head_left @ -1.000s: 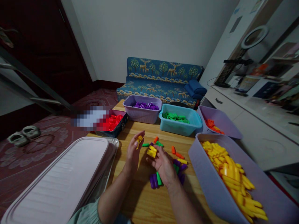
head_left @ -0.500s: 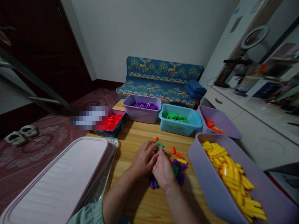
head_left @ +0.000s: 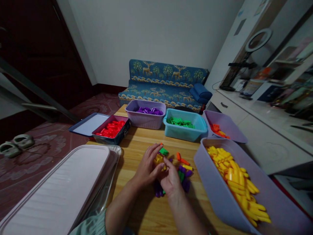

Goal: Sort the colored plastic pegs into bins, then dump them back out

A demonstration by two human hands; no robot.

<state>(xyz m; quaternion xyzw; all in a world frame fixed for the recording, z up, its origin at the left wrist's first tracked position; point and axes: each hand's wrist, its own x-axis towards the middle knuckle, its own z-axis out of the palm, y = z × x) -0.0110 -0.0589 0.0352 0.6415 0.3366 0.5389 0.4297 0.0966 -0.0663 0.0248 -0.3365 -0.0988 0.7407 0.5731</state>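
1. Worktop (head_left: 139,145): pale wood, carrying every item below.
2. Lidded box (head_left: 58,186): clear body with a pink lid on, filling the near left corner. It stands just left of the left forearm.
3. Long lavender bin (head_left: 207,189): along the right edge, holding a heap of yellow sticks (head_left: 234,176). Its near wall closes off the right side of the working area.
4. Teal bin (head_left: 183,133): far edge, centre, holding green pieces (head_left: 181,122).
5. Lavender tub (head_left: 144,121): far edge, touching the teal bin's left side, holding purple pieces (head_left: 149,111).
6. Tilted lavender bin (head_left: 230,129): far right corner, holding orange pieces (head_left: 217,129).
7. Dark tin (head_left: 114,138): far left corner, holding red pieces (head_left: 111,127). A blue lid (head_left: 85,125) lies flat at its left side.
8. Left hand (head_left: 148,164): mid-worktop, fingers curled over and thumb under, clamped on the yellow cluster.
9. Right hand (head_left: 171,178): touching the left hand, fingertips against the same cluster. Whether it grips cannot be told.
10. Loose pile (head_left: 183,171): mixed purple, green, orange and yellow pieces, partly hidden under the right hand.
11. Yellow cluster (head_left: 158,160): between both hands, mid-worktop, just above the pile.
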